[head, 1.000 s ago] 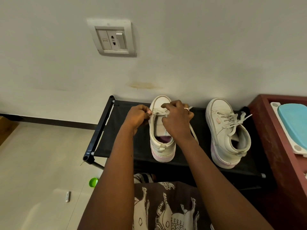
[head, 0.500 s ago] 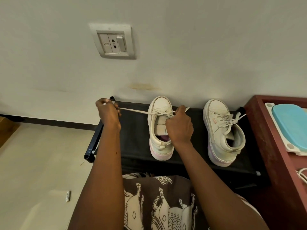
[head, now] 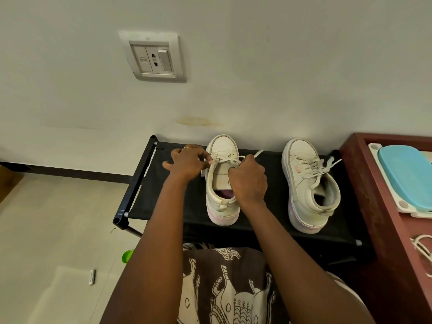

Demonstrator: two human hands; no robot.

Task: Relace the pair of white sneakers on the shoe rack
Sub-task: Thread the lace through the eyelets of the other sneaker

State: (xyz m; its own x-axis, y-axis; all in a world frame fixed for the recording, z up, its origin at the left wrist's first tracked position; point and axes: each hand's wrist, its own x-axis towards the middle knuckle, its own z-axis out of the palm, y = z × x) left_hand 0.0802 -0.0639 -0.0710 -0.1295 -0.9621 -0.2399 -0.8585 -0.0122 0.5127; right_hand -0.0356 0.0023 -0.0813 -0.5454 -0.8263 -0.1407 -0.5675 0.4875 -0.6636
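Two white sneakers stand toes to the wall on the black fabric shoe rack (head: 163,199). The left sneaker (head: 222,202) is only partly laced near the toe. My left hand (head: 189,161) pinches its white lace (head: 228,159) at the shoe's left edge. My right hand (head: 247,178) grips the lace over the tongue on the right side, and a loose lace end pokes out beyond it toward the wall. The right sneaker (head: 308,183) is fully laced, its lace ends lying loose to the right.
A dark red cabinet (head: 374,206) stands right of the rack, holding a white tray with a blue lid (head: 406,176) and a white cord (head: 423,249). A wall socket (head: 153,58) is above. On the floor lie a green cap (head: 127,255) and a small white object (head: 92,277).
My left hand, which had drawn the lace out far to the left over the rack's end, has come back to the sneaker's left side. My right hand stays on the lace.
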